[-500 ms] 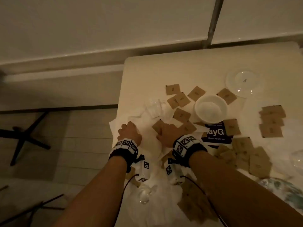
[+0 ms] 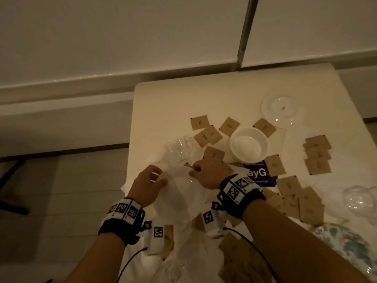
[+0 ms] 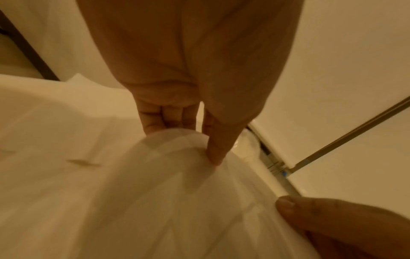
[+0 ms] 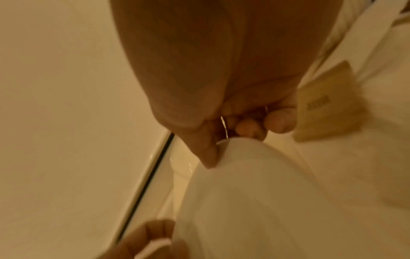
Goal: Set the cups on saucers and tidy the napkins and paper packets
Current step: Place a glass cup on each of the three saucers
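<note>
left hand (image 2: 147, 187) and right hand (image 2: 207, 175) fingers each pinch an edge of the white napkin (image 2: 179, 193), above the desk (image 2: 183, 99).

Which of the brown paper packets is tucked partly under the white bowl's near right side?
The packet right of the purple card, below the white bowl; its top corner meets the bowl's rim, while the others lie apart or stacked.

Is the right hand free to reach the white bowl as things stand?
Probably not at once: the right hand is pinching the napkin together with the left hand. The white bowl sits uncovered just beyond it.
</note>
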A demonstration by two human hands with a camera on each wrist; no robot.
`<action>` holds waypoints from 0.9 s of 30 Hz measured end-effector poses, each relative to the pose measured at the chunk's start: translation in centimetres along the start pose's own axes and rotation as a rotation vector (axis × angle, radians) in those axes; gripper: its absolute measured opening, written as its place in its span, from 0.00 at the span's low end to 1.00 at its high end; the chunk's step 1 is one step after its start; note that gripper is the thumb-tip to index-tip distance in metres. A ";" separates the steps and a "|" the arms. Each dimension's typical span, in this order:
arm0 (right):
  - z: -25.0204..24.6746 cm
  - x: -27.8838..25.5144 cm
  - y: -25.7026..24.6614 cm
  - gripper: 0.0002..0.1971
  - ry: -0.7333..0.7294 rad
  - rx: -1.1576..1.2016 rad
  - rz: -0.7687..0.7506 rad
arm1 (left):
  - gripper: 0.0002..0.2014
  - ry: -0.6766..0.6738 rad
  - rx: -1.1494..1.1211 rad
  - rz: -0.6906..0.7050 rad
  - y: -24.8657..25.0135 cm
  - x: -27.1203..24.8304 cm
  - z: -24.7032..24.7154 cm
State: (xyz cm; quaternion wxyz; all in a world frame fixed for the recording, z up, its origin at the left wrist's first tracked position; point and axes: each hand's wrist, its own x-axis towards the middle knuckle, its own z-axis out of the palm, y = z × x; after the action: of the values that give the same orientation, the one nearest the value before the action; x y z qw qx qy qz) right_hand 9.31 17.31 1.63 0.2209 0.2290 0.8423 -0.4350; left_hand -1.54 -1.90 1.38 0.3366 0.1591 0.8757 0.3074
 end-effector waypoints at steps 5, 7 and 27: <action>-5.8 -1.0 -0.9 0.15 0.076 0.202 -0.062 | 0.06 -0.028 -0.249 0.150 3.9 0.4 -2.7; -7.9 -0.5 -1.8 0.17 0.198 0.311 -0.080 | 0.06 -0.010 -0.371 0.203 6.0 2.0 -4.0; -14.6 18.2 -3.9 0.21 0.499 0.609 0.081 | 0.19 0.238 -0.278 0.071 8.5 24.8 -7.8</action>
State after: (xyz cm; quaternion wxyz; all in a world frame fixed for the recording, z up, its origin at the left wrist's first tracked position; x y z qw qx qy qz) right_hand -9.96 31.03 1.37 -0.0516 0.4157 0.6930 -0.5868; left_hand -24.27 13.26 -0.73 0.2382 0.1043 0.8524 0.4537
